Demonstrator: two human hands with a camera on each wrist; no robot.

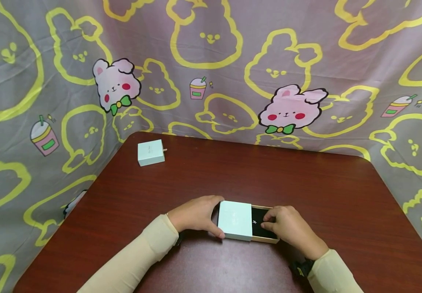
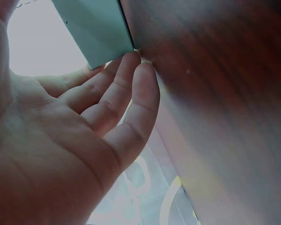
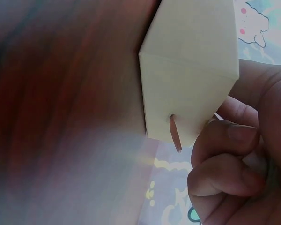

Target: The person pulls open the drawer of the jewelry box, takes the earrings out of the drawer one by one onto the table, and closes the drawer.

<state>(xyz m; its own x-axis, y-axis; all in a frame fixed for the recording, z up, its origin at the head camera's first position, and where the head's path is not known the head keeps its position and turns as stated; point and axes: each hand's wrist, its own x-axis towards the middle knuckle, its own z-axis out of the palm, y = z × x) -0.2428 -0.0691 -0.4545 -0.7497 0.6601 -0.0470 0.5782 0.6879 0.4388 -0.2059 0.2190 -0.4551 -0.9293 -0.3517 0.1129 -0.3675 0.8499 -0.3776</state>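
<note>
A pale mint jewelry box [image 1: 234,220] lies on the table with its drawer [image 1: 266,240] slid out to the right. Inside the drawer is a black insert [image 1: 258,213] bearing a small silver ornament [image 1: 254,222]. My left hand [image 1: 198,213] grips the left end of the box sleeve, thumb on the near side, fingers on the far side. Over the drawer, my right hand [image 1: 293,228] has its thumb and index finger at the black insert; whether they pinch anything is hidden. In the right wrist view, a ribbon tab [image 3: 176,133] sticks out of the drawer front.
Another mint box [image 1: 150,152], with a small tab on its right side, sits at the table's back left. The dark red-brown table [image 1: 269,175] is bordered by a patterned cloth [image 1: 225,81] at the back and sides.
</note>
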